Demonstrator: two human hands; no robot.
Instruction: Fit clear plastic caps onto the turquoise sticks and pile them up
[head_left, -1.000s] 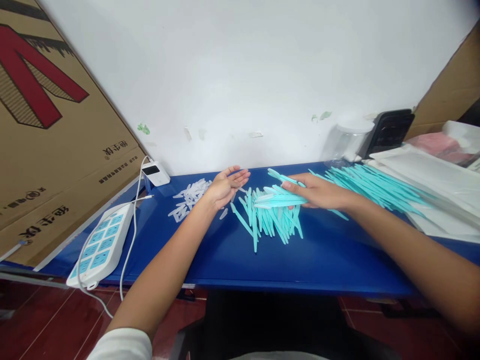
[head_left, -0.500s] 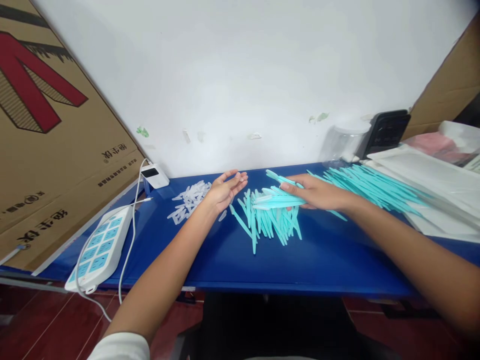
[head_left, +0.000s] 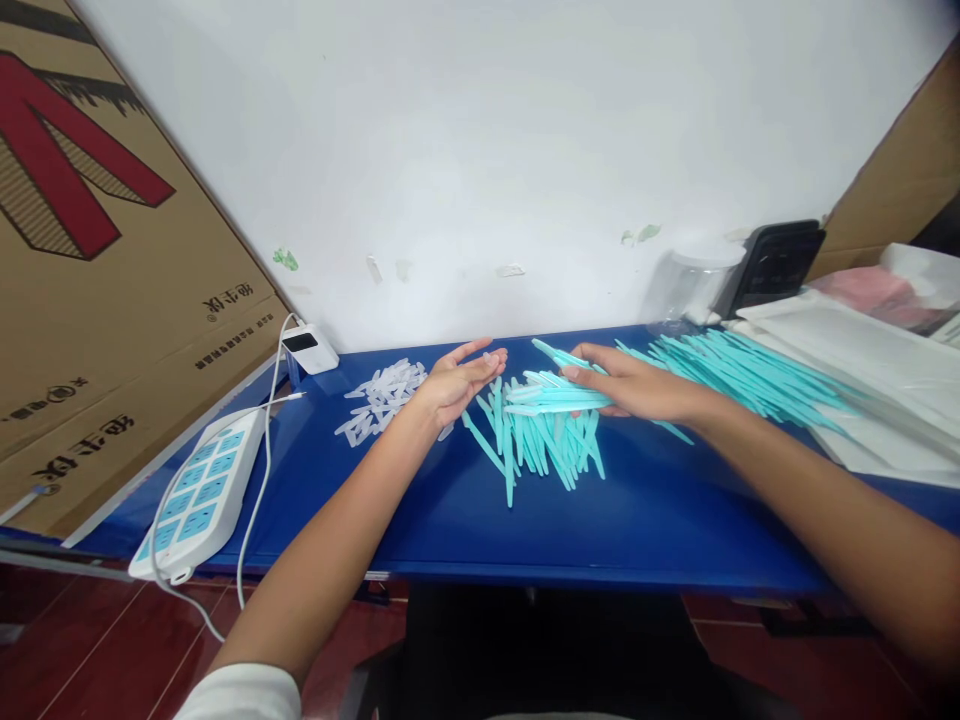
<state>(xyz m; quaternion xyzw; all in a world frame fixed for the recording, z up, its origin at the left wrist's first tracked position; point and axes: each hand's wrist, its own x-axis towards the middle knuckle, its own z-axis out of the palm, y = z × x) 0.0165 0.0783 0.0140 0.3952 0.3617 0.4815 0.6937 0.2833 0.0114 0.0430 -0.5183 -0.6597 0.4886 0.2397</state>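
Note:
My right hand is closed around a bundle of slim turquoise eyebrow razors, which point left above the table. Below the bundle, more turquoise razors lie in a loose heap. Facing it from the left is my left hand, palm turned inward, its thumb against the curled fingers; whatever may be in them is too small to make out. Beside that hand, a pile of small translucent caps lies on the blue table, partly behind the wrist.
A white power strip with cables and a small white device are at left, by a large cardboard box. At right lie more turquoise razors, white packaging, a clear container and a black object.
My left hand has moved slightly right, nearer the razor bundle, with its thumb closing towards the fingers. My right hand still holds the bundle in nearly the same place.

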